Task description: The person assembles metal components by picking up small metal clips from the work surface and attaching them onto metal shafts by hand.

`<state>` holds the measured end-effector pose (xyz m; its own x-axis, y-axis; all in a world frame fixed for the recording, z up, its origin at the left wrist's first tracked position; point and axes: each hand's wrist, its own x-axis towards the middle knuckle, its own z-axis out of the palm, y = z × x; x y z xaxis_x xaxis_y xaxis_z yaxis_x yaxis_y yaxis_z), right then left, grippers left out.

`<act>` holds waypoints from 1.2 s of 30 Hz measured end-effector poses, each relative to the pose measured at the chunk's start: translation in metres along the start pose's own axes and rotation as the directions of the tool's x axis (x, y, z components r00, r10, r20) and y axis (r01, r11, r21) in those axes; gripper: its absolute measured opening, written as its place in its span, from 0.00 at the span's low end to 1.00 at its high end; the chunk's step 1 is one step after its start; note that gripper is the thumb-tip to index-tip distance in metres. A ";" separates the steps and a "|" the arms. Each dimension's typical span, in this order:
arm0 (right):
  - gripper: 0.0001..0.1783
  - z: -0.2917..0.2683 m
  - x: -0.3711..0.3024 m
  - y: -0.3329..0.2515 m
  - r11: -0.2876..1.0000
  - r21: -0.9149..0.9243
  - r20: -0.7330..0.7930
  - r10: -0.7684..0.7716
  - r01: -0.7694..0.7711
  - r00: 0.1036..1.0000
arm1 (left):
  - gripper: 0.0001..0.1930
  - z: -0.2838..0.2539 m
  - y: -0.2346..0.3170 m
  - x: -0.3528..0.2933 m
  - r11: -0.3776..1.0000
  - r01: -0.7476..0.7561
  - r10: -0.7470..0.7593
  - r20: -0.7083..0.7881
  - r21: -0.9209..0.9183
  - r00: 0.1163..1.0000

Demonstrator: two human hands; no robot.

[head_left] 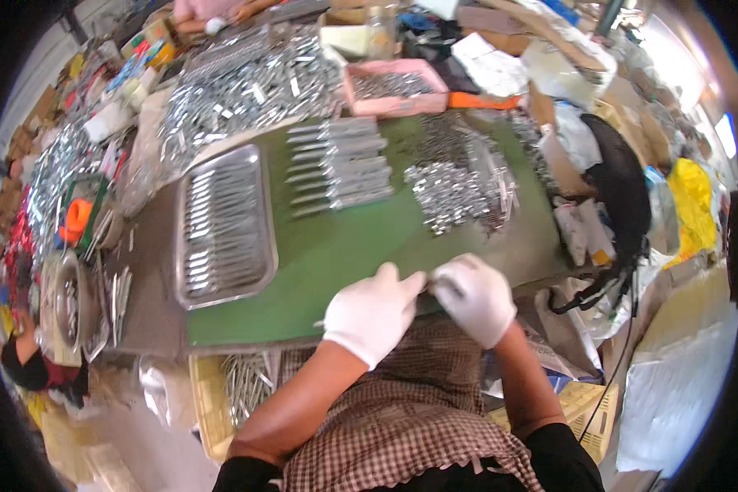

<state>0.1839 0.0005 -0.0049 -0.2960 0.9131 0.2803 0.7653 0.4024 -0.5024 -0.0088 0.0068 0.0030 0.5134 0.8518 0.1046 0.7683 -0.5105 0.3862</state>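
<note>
Over the near edge of the green mat [303, 279], my white-gloved left hand [369, 316] is closed around a slim metal piece, most of it hidden; a grey end sticks out past the palm. Close to its fingertips, my gloved right hand [477, 302] has its fingers pinched together on something small that I cannot make out. Beyond the hands lie a row of slim metal pieces [340, 168] side by side and a heap of small shiny metal parts [449, 197]. To the left, a metal tray [268, 254] holds similar slim pieces in a column.
A pink bin [439, 94] of small parts stands at the mat's far edge, beside a large spread of metal pieces [254, 82]. A black bag [619, 176] hangs at the right. Below the table are yellow crates [207, 402]. Another person's arm [250, 10] shows at the far side.
</note>
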 end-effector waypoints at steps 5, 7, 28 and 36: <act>0.07 0.016 0.000 -0.001 0.995 -0.061 0.071 0.077 -0.073 0.994 | 0.11 -0.004 -0.001 -0.007 0.996 0.043 -0.043 0.005 0.081 0.999; 0.06 0.020 0.001 0.001 0.995 0.047 0.106 0.085 -0.090 0.991 | 0.11 -0.005 -0.002 -0.008 0.997 0.032 -0.034 0.024 0.068 0.999; 0.11 -0.004 0.013 0.002 0.973 0.214 0.155 0.049 -0.082 0.987 | 0.16 -0.008 -0.002 -0.003 0.972 -0.020 -0.013 0.142 0.232 0.990; 0.25 0.053 0.022 -0.009 -0.128 0.992 0.053 0.460 0.008 0.886 | 0.13 -0.016 0.009 0.004 0.978 0.031 -0.078 0.227 0.205 0.971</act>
<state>0.1407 0.0208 -0.0374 0.0598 0.9979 -0.0258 -0.6673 0.0207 -0.7445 -0.0060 0.0072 0.0215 0.5252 0.8400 -0.1366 0.8458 -0.4974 0.1930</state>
